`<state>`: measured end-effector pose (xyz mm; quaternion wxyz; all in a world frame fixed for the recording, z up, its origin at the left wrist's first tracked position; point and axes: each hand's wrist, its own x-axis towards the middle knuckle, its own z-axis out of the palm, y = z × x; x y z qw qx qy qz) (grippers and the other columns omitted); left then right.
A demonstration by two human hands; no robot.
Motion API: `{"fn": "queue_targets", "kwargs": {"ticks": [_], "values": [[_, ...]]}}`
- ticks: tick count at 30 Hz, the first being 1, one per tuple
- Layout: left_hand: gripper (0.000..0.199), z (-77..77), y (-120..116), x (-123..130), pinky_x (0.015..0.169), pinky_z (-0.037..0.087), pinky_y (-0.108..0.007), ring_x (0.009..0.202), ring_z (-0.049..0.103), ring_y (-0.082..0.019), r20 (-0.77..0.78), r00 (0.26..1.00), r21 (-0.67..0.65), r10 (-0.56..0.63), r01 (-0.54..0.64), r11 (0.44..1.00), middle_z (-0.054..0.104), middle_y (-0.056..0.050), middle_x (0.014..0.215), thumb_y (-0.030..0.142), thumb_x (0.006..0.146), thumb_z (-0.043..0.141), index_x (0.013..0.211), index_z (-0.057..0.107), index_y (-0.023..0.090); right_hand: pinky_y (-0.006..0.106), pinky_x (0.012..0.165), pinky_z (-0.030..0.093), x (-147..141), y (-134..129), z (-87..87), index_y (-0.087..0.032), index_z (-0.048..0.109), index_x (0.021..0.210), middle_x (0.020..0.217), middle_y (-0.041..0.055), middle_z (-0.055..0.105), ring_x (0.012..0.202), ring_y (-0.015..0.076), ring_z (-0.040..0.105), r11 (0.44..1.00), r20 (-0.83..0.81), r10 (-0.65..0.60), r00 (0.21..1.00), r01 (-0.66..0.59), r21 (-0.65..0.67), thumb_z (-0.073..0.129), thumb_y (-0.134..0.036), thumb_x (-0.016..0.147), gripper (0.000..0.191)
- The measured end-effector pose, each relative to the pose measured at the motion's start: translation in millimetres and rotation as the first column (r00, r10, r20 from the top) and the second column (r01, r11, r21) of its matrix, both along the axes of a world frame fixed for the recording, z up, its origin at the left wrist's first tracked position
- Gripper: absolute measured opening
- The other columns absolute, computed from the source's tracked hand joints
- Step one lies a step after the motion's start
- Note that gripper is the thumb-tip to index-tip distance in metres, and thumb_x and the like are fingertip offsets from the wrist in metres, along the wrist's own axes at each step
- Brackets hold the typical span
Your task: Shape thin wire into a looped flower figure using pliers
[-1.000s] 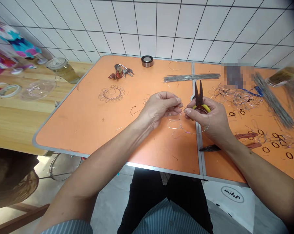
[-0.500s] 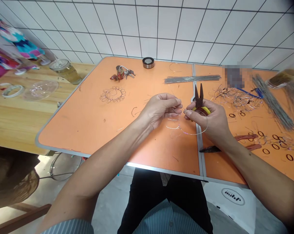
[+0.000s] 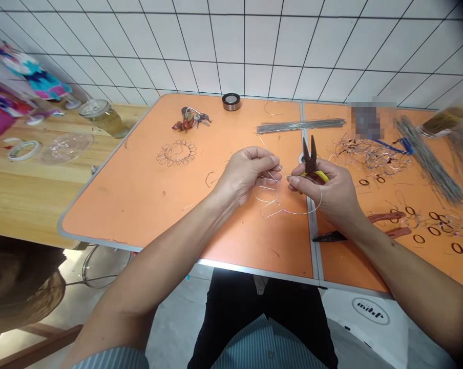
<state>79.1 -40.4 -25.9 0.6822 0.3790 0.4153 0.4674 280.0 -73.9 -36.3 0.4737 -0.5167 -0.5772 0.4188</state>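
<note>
**Both hands closed on a wire shape, pliers in the right**

In the head view, the left hand (image 3: 247,171) is curled shut, its thumb and fingertips pinching a bent silver wire (image 3: 289,202) just above the near-right part of an orange folding table (image 3: 131,210). The wire forms loose loops under and between both hands, clear of the tabletop as far as the view shows. The right hand (image 3: 331,192) is wrapped around yellow-handled needle-nose pliers (image 3: 312,166), whose dark jaws stand apart and point far; its thumb and forefinger also press on the wire.

Straight wire rods (image 3: 300,125) lie far of the hands, with a wire flower (image 3: 176,152) to the left and a bunch of keys (image 3: 190,119) beyond it. A small metal ring roll (image 3: 231,101) sits at the far edge. To the right lie a tangled wire heap (image 3: 373,159), a bundle of rods (image 3: 427,159), small dark wire rings (image 3: 433,230) and red-handled pliers (image 3: 388,218), partly behind the right forearm. A pixelated patch (image 3: 372,120) hides something at the far right. On a wooden table (image 3: 24,205) to the left stand a glass jar (image 3: 103,118) and a clear dish (image 3: 66,148).
</note>
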Motion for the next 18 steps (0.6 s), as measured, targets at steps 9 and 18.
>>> {"fn": "queue_targets", "kwargs": {"ticks": [9,18], "values": [[0.026,0.4,-1,-3,0.067,0.060,-0.024,0.067,0.075,-0.013,-0.058,0.998,0.044,-0.009,0.011,0.999,0.077,-0.003,0.074,0.024,0.085,0.093,0.082,0.068,0.017,0.042,0.081,0.067,-1,0,-3.4,-0.029,0.078,0.085,0.087,0.0007,0.077,0.079,0.0222,0.074,1.000,-0.017,0.008,1.000,-0.008,0.005,0.098,-0.035,0.079,0.021],[0.030,1.3,3,-4,0.064,0.058,-0.023,0.066,0.075,-0.013,-0.091,0.996,0.062,0.011,-0.006,0.998,0.078,-0.003,0.075,0.021,0.080,0.098,0.081,0.069,0.016,0.038,0.074,0.062,1,4,-10.4,-0.029,0.080,0.085,0.081,0.0001,0.075,0.076,0.0207,0.071,1.000,-0.009,-0.009,1.000,0.009,0.021,0.097,-0.029,0.078,0.018]]}}
